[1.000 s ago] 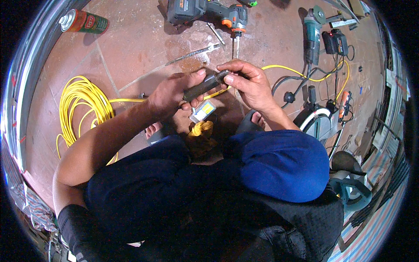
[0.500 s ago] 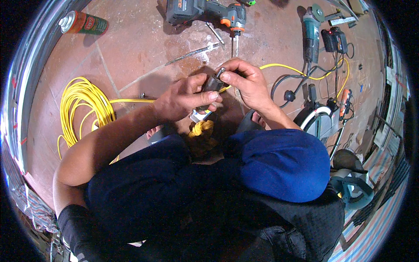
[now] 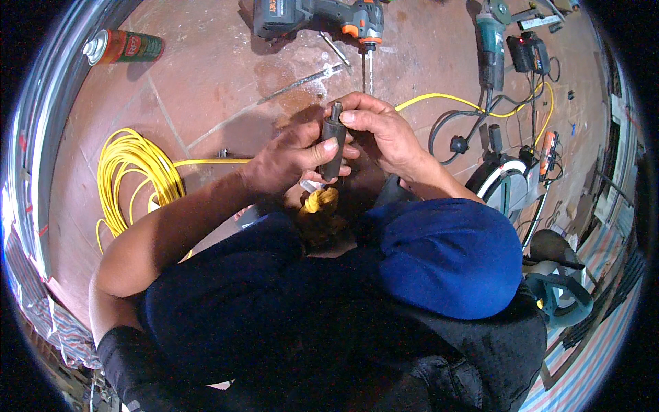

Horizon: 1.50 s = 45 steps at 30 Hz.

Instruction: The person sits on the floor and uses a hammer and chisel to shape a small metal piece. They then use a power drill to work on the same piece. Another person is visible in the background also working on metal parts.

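Observation:
A dark metal cylinder (image 3: 333, 154) with a narrower pin at its top stands nearly upright between my hands. My left hand (image 3: 290, 156) is closed round its body, the thumb lying across the front. At the upper end, my right hand (image 3: 386, 134) pinches by the pin, thumb and forefinger against it; its other fingers are partly hidden. Beneath the cylinder a bundle of yellow cord (image 3: 320, 200) lies between my feet, next to a small whitish item, partly hidden.
Beyond my hands lies a cordless driver (image 3: 364, 24) with a long bit. A spray can (image 3: 123, 47) and coiled yellow cable (image 3: 134, 172) are at the left. To the right are an angle grinder (image 3: 491, 48), a battery pack (image 3: 528, 53) and a teal-handled power tool (image 3: 561, 299).
The cylinder has turned from leaning right to nearly upright, and more of its body shows. My right hand has shifted slightly left with its top end.

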Available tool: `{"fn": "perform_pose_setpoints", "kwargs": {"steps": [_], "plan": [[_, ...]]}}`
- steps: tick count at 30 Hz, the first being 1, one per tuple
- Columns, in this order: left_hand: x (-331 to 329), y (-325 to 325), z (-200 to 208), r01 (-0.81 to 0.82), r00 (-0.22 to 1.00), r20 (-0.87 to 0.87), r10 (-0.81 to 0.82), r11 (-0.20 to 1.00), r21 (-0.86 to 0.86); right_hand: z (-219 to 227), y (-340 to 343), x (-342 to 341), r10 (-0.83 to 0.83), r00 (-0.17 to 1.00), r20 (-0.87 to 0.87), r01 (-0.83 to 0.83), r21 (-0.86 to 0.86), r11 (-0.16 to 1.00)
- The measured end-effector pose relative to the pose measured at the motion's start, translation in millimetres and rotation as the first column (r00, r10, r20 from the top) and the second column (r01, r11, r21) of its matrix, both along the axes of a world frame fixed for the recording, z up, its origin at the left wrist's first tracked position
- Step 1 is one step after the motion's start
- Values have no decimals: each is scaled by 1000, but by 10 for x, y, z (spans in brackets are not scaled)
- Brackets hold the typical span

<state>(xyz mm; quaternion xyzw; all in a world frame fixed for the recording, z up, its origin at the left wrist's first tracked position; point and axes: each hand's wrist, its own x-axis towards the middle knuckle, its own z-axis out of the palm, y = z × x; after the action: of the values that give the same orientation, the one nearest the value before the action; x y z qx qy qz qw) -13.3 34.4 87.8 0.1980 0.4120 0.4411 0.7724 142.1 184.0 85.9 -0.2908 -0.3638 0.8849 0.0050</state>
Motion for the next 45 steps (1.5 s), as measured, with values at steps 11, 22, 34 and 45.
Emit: {"fn": "perform_pose_setpoints", "kwargs": {"steps": [11, 22, 34, 45], "plan": [[15, -4, -4, 20, 997, 72, -13, 995, -95, -102, -10, -6, -28, 1000, 7, 28, -92, 995], [45, -97, -112, -3, 981, 190, 36, 985, -173, -61, 22, -53, 35, 998, 48, -26, -186, 982], [69, -145, -85, 7, 984, 174, 19, 990, -144, -50, -10, -36, 74, 994, 79, -57, -200, 978], [79, -156, -11, 44, 985, 169, -17, 987, -154, -21, -44, -6, 59, 997, 46, -48, -223, 974]]}}
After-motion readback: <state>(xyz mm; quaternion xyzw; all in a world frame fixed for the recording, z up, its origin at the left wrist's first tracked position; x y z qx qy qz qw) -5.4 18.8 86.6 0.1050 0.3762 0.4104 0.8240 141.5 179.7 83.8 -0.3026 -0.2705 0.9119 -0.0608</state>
